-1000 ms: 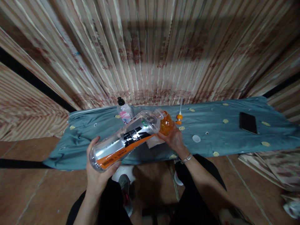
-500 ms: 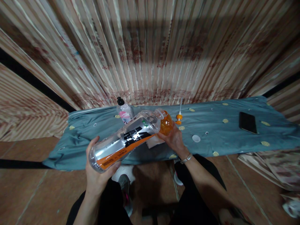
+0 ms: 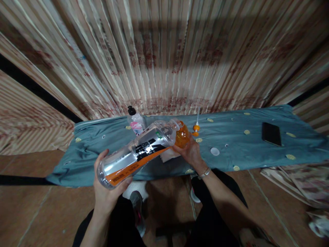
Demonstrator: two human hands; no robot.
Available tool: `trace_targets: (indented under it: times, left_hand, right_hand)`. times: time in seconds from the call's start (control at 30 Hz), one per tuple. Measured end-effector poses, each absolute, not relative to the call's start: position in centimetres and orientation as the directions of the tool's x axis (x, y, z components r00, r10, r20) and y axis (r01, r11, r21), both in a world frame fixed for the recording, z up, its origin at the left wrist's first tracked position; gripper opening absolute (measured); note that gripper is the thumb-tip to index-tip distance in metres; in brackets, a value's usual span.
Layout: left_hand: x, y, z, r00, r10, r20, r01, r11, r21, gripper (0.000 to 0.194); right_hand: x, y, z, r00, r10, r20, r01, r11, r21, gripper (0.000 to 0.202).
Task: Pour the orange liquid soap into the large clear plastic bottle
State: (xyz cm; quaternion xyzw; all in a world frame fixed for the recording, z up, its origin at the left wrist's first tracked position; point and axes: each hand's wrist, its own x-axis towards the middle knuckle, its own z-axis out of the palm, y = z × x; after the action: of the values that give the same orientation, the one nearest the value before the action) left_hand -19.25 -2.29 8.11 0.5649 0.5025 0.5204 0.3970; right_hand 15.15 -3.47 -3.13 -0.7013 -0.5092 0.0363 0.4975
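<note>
My left hand (image 3: 109, 192) wraps round the base of a large clear bottle (image 3: 138, 154) with a silver, black and orange label. The bottle is tilted, its neck end higher and toward the right. At its mouth is a smaller orange bottle (image 3: 182, 135), gripped by my right hand (image 3: 190, 151). The two mouths meet or nearly meet; the exact contact is hard to see. Behind them stands a clear bottle with a black cap (image 3: 136, 121) and a pink label. An orange pump top with a clear tube (image 3: 196, 128) lies just beyond my right hand.
A long narrow table with a blue-green cloth (image 3: 241, 147) runs across the view. A white round lid (image 3: 215, 151) and a black phone-like slab (image 3: 271, 133) lie on the right. Something white, perhaps tissue (image 3: 169, 156), is partly hidden under the bottles. A curtain (image 3: 164, 61) hangs behind.
</note>
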Motion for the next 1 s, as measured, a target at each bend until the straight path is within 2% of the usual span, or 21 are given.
trace_targets:
  times: [0.77, 1.0]
  left_hand:
    - [-19.54, -2.13, 7.90, -0.025, 0.978, 0.205, 0.179, -0.197, 0.964, 0.122]
    - [-19.46, -2.15, 7.96, -0.026, 0.979, 0.204, 0.178, -0.196, 0.964, 0.121]
  right_hand:
    - [15.00, -3.58, -2.68, 0.501, 0.751, 0.431, 0.666, -0.017, -0.745, 0.093]
    - [14.78, -3.34, -2.80, 0.503, 0.725, 0.470, 0.681, 0.003, -0.733, 0.091]
